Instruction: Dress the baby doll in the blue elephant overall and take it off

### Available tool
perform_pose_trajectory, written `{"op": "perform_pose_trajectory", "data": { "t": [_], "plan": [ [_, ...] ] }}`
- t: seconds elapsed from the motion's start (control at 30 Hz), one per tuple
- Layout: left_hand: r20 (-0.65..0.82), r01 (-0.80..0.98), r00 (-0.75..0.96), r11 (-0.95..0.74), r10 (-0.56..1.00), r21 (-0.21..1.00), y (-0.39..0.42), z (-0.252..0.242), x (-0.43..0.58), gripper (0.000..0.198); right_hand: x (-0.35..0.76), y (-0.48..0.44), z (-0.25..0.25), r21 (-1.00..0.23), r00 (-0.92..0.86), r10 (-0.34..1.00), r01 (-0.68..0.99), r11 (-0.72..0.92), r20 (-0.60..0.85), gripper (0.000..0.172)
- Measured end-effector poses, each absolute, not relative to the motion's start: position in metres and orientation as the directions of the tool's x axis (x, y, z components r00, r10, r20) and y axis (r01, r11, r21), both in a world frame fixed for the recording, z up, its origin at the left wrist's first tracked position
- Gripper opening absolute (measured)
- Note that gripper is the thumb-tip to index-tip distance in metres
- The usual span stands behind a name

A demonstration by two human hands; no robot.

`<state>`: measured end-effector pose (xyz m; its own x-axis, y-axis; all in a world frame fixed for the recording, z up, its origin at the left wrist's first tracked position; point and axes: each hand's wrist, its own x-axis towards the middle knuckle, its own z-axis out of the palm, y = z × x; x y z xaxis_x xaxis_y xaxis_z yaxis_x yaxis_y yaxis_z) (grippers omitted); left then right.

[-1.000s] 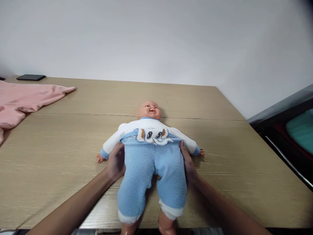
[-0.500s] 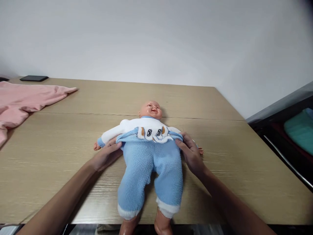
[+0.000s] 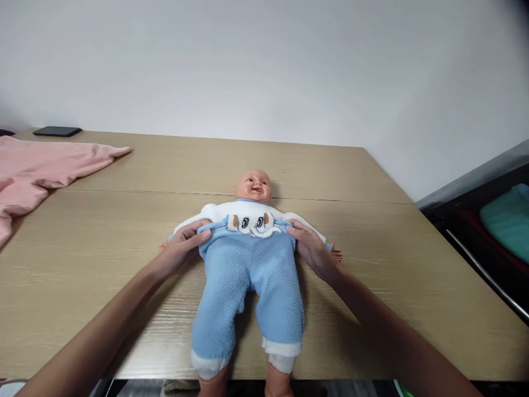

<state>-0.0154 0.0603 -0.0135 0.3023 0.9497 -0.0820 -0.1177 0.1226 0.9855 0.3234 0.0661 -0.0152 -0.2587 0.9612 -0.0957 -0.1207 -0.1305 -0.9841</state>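
A baby doll (image 3: 253, 187) lies on its back on the wooden table, its head toward the wall and its bare feet over the near edge. It wears a white top (image 3: 223, 210) with an elephant face (image 3: 253, 223) on the front, and light blue fleece pants (image 3: 231, 270) with white cuffs. My left hand (image 3: 184, 242) pinches the blue cloth at the waist on the left side, thumb on top. At the opposite side, my right hand (image 3: 312, 245) grips the same waist edge, its fingertips partly hidden by the cloth.
Pink cloth (image 3: 45, 168) is spread over the left side of the table (image 3: 384, 264). Behind it, a flat dark phone-like object (image 3: 58, 131) lies near the wall. To the right, beyond the table edge, a teal item (image 3: 506, 218) rests in a dark frame.
Both hands have moved slightly up toward the doll's chest with the waist edge. The blue cloth now sits higher and flatter under the elephant face, and the doll's legs have shifted left.
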Motion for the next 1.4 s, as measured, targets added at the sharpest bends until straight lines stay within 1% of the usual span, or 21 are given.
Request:
{"op": "perform_pose_trajectory", "data": {
  "t": [0.07, 0.17, 0.23, 0.37, 0.47, 0.67, 0.8, 0.9, 0.97, 1.07, 1.2, 1.3, 1.4],
  "plan": [
    [0.009, -0.032, 0.256, -0.001, 0.967, 0.999, 0.063, -0.007, -0.017, 0.044, 0.323, 0.069, -0.013, -0.993, -0.241, 0.969, -0.088, -0.078, -0.055, 0.033],
    [0.158, 0.057, 0.177, -0.171, 0.971, 0.984, 0.067, -0.002, -0.011, 0.044, 0.321, 0.075, -0.016, -0.998, -0.130, 0.990, 0.030, 0.060, 0.055, 0.036],
    [0.194, 0.090, 0.135, -0.207, 0.972, 0.974, 0.071, -0.006, -0.003, 0.043, 0.320, 0.081, -0.020, -0.981, -0.064, 0.990, 0.141, 0.131, 0.123, 0.037],
    [0.189, 0.181, 0.106, -0.206, 0.976, 0.962, 0.082, -0.026, 0.009, 0.036, 0.323, 0.093, -0.027, -0.909, 0.009, 0.969, 0.350, 0.227, 0.246, 0.036],
    [0.233, 0.233, 0.101, -0.251, 0.967, 0.940, 0.091, -0.040, 0.016, 0.032, 0.328, 0.103, -0.031, -0.857, 0.038, 0.947, 0.440, 0.269, 0.318, 0.034],
    [0.254, 0.206, 0.065, -0.262, 0.965, 0.943, 0.103, -0.046, 0.024, 0.036, 0.334, 0.111, -0.045, -0.825, 0.061, 0.931, 0.487, 0.286, 0.359, 0.033],
    [0.266, 0.137, -0.012, -0.262, 0.964, 0.955, 0.101, -0.044, 0.025, 0.038, 0.334, 0.109, -0.046, -0.838, 0.101, 0.917, 0.455, 0.302, 0.386, 0.032],
    [0.246, 0.061, -0.071, -0.242, 0.967, 0.968, 0.102, -0.044, 0.027, 0.041, 0.332, 0.109, -0.044, -0.845, 0.147, 0.902, 0.436, 0.310, 0.407, 0.032],
    [0.215, 0.039, -0.088, -0.213, 0.973, 0.976, 0.104, -0.045, 0.029, 0.043, 0.330, 0.111, -0.044, -0.832, 0.164, 0.896, 0.469, 0.297, 0.412, 0.034],
    [0.214, 0.060, -0.094, -0.209, 0.972, 0.976, 0.113, -0.046, 0.033, 0.043, 0.328, 0.113, -0.045, -0.800, 0.194, 0.876, 0.528, 0.286, 0.441, 0.035],
    [0.254, 0.101, -0.098, -0.244, 0.962, 0.964, 0.125, -0.049, 0.038, 0.037, 0.328, 0.118, -0.049, -0.747, 0.238, 0.828, 0.601, 0.285, 0.507, 0.032],
    [0.295, 0.124, -0.108, -0.281, 0.949, 0.952, 0.125, -0.050, 0.039, 0.033, 0.330, 0.120, -0.051, -0.753, 0.236, 0.830, 0.590, 0.291, 0.506, 0.029],
    [0.362, 0.165, -0.152, -0.338, 0.920, 0.927, 0.118, -0.049, 0.038, 0.029, 0.331, 0.117, -0.049, -0.760, 0.209, 0.836, 0.566, 0.320, 0.508, 0.024]
  ]
}}
